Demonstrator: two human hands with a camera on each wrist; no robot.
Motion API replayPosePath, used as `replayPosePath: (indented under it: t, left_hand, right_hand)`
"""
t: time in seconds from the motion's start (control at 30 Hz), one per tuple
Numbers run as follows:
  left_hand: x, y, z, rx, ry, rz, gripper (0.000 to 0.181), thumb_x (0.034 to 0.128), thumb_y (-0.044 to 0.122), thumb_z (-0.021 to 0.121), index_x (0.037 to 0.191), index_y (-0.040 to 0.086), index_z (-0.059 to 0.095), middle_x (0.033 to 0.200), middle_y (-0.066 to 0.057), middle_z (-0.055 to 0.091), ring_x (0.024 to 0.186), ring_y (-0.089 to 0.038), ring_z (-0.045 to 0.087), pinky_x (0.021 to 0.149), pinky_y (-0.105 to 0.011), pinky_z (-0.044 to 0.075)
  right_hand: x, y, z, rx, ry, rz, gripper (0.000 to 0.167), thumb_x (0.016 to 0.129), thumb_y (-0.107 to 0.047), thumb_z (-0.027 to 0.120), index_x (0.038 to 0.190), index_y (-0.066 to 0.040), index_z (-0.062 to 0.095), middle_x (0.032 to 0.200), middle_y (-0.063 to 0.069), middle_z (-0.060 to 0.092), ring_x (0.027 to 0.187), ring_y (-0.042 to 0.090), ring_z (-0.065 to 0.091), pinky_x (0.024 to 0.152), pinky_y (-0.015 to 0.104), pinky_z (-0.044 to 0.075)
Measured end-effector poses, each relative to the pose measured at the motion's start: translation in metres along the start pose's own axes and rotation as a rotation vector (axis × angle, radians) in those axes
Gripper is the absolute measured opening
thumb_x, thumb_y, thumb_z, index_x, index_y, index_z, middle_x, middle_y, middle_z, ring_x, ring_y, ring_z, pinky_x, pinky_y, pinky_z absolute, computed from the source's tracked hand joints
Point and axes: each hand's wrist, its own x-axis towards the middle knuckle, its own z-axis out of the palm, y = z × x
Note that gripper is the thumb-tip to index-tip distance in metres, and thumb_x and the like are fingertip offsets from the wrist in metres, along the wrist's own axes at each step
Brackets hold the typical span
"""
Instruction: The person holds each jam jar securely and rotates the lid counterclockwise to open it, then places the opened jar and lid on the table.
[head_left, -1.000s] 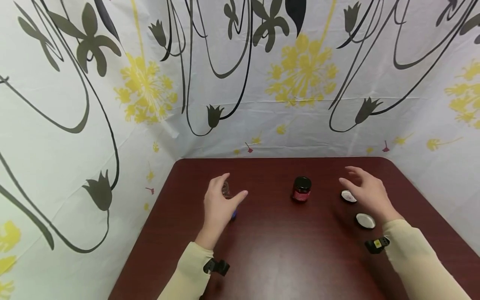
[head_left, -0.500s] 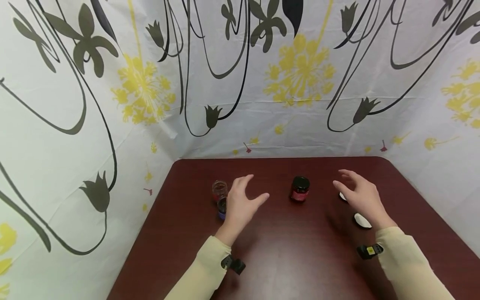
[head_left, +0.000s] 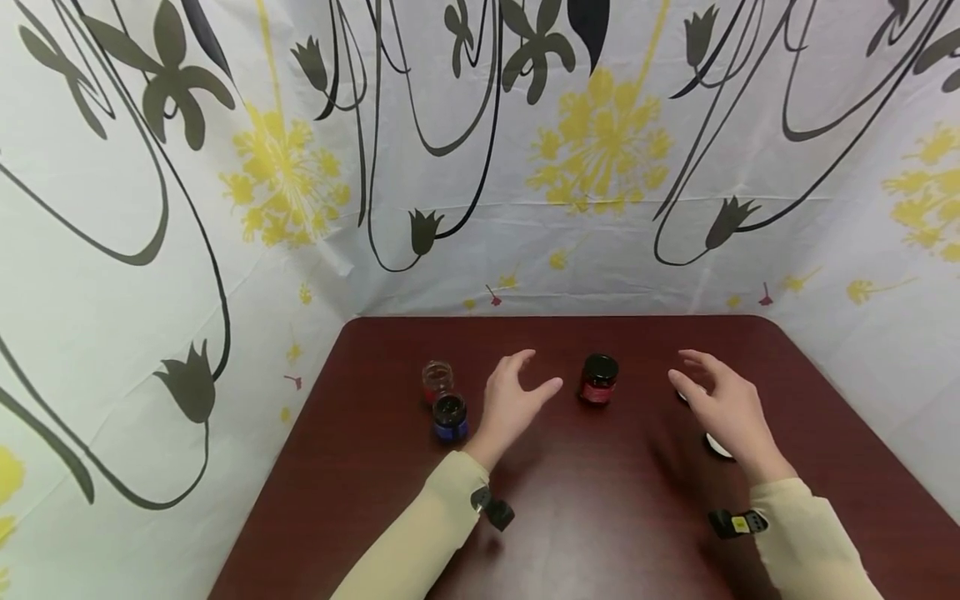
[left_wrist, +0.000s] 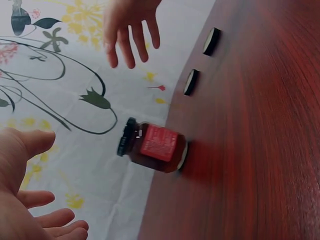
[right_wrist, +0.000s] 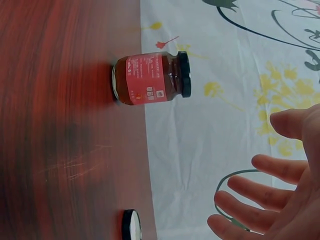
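Observation:
A jam jar [head_left: 598, 379] with a red label and a black lid stands upright near the back middle of the table. It shows large in the left wrist view [left_wrist: 159, 145] and the right wrist view [right_wrist: 145, 77]. My left hand [head_left: 512, 410] hovers to its left, fingers and thumb spread, holding nothing. On the other side my right hand [head_left: 723, 410] is also in the air and apart from the jar, its fingers loosely bent. Left of my left hand stand two lidless jars: a blue-labelled jar [head_left: 451, 419] and, behind it, a clear glass jar [head_left: 438, 379] with a reddish lower part.
Two dark-rimmed lids with pale insides lie at the right; the nearer lid [head_left: 717, 447] and the farther lid [left_wrist: 191, 82] are partly covered by my right hand in the head view. A patterned cloth [head_left: 465, 167] hangs behind the dark red table [head_left: 600, 517].
My left hand has moved right, away from the two lidless jars and toward the red-labelled jar, uncovering them. My right hand has shifted only slightly and now covers more of the lids.

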Motion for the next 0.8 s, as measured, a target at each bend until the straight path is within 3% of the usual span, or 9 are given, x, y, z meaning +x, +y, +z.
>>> replayPosePath:
  t: [0.3,0.57,0.8]
  left_hand:
    - [0.015,-0.004,0.020,-0.071,-0.072,-0.052,0.072,0.0822,0.056,0.078,0.143,0.025,0.054,0.132,0.004,0.058,0.127,-0.019,0.054,0.097,-0.041,0.049]
    - [0.027,-0.003,0.034,-0.118,-0.110,-0.084,0.078,0.0788,0.057,0.080,0.145,0.027,0.052,0.138,-0.005,0.057,0.126,-0.021,0.053,0.096,-0.044,0.048]
    - [0.029,-0.004,0.050,-0.110,-0.155,-0.100,0.081,0.0785,0.057,0.081,0.147,0.029,0.049,0.137,-0.002,0.056,0.127,-0.021,0.053,0.097,-0.043,0.048]
  right_hand:
    - [-0.011,-0.002,0.004,0.006,0.009,0.015,0.055,0.101,-0.048,0.056,0.146,-0.018,0.051,0.129,0.016,0.063,0.113,0.038,0.060,0.082,0.056,0.046]
    - [-0.018,-0.002,0.004,0.012,0.016,0.026,0.055,0.101,-0.048,0.056,0.146,-0.017,0.051,0.127,0.018,0.064,0.105,0.035,0.063,0.076,0.047,0.047]
    - [-0.036,0.000,0.012,0.026,-0.018,0.052,0.060,0.100,-0.049,0.058,0.150,-0.019,0.046,0.136,0.017,0.059,0.114,0.039,0.060,0.080,0.052,0.047]
